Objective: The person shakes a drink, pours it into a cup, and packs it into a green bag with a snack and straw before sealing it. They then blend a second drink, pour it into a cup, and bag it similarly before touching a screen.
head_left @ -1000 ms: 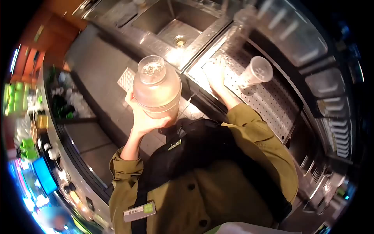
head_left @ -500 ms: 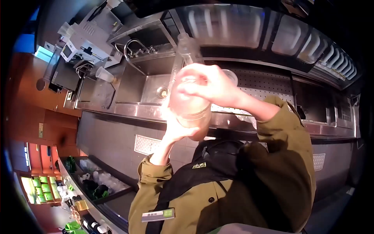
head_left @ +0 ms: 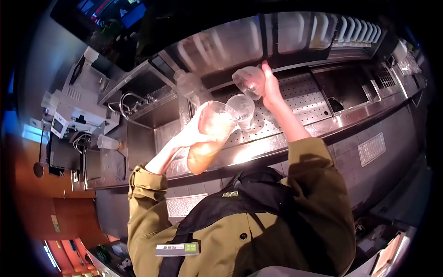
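Observation:
My left hand is wrapped round a clear shaker with amber liquid in its lower part. The shaker leans, its open mouth toward the upper right, beside the rim of a clear cup on the perforated metal tray. Up and to the right, my right hand grips a clear cup-shaped lid, held apart from the shaker. Glare hides some fingers of my left hand. Behind the shaker is a clear bottle-shaped container.
A steel sink with a curved faucet is at the left. Farther left are a white machine and a plastic cup on its side. Clear bins line the back. A dark recessed basin is at the right.
My hands have moved apart: the right one has lifted the lid off and away to the right, while the left has tilted the shaker. The whole view has turned and shifted right.

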### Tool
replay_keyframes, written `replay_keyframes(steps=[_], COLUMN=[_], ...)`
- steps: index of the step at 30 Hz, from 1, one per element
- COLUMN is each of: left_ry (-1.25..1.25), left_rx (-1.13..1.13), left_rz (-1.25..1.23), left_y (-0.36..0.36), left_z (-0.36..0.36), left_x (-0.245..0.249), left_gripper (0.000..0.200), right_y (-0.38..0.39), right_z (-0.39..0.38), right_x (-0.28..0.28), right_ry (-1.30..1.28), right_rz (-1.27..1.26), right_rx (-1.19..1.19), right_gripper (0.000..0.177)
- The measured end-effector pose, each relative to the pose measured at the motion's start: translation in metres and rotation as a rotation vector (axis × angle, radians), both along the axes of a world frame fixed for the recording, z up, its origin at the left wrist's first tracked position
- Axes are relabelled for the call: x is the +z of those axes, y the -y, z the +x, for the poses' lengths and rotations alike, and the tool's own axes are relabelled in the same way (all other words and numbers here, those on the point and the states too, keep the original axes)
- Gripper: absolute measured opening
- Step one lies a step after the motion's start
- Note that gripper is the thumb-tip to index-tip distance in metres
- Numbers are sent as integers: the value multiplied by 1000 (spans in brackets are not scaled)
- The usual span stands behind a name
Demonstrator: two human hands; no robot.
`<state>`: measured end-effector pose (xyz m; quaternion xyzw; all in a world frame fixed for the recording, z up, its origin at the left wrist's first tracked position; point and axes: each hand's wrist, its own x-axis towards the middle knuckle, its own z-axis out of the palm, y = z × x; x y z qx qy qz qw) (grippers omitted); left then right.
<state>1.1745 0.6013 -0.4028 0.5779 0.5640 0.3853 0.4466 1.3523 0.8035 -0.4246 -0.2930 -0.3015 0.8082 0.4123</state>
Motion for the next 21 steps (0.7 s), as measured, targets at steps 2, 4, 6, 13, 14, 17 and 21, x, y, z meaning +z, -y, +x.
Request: replay_keyframes(steps=[2, 4, 6, 13, 14, 17, 21], left_ry=[-3, -16, -26, -170, -157, -277, -289], left_rx=[-64, -97, -133, -184, -195, -244, -270], left_rz=[-99, -156, -185, -270, -260, -246, -281], left_y=[-8, -14, -20, -39, -41, -49, -58], left_z=[1, 1, 0, -5, -10, -14, -15], left_x=[8, 14, 26, 46, 41, 44, 49], left_gripper=[109, 109, 104, 107, 106, 106, 107], right_y=[-2, 1, 7, 15, 15, 13, 13], right_z=[0, -2, -6, -14, -14, -16, -20], right_x=[-23, -33, -34, -45, -45, -42, -45], right_ry=[133, 145, 134, 325, 307, 330, 329], right_rz=[47, 68, 70, 183, 182, 231, 195], right_rx=[-30, -24, -31, -143, -117, -137, -172], right_gripper=[59, 60, 62, 67, 70, 64, 72])
